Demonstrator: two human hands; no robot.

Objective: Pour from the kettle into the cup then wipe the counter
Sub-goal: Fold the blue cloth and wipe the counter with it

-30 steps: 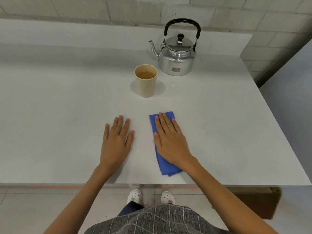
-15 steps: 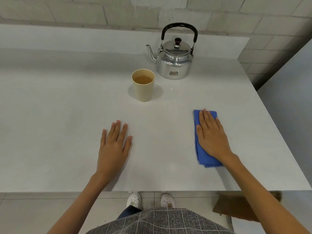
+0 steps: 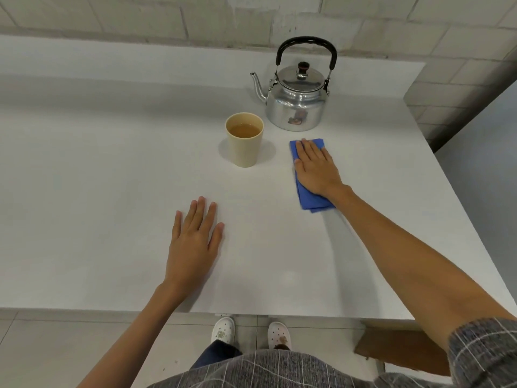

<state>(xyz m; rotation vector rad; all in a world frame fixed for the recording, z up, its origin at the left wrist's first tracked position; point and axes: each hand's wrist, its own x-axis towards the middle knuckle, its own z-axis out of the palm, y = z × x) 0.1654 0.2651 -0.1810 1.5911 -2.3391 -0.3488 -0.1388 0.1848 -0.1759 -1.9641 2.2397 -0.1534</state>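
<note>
Looking down from the near edge, I see my left hand point(image 3: 193, 242) lying flat and open on the white counter point(image 3: 98, 205), fingers spread, holding nothing. Further out, my right hand point(image 3: 316, 166) is stretched forward and presses palm-down, fingers together, on the folded blue cloth point(image 3: 312, 197); it pins the cloth rather than gripping it. The cloth pokes out past the fingertips and behind the wrist, and the part under the palm is hidden from me. Just left of that hand, and beyond the left hand, stands the beige cup point(image 3: 244, 140), upright, with brownish liquid inside. Past the right fingertips, close to the cloth's far edge but apart from it, sits the metal kettle point(image 3: 295, 99), lid on, black handle up, spout pointing left. The label on the kettle's front is too blurred to read. Against half a second ago, the right hand and cloth have travelled away from me and inward, from well right of the cup to just in front of the kettle; the left hand has stayed put.
</note>
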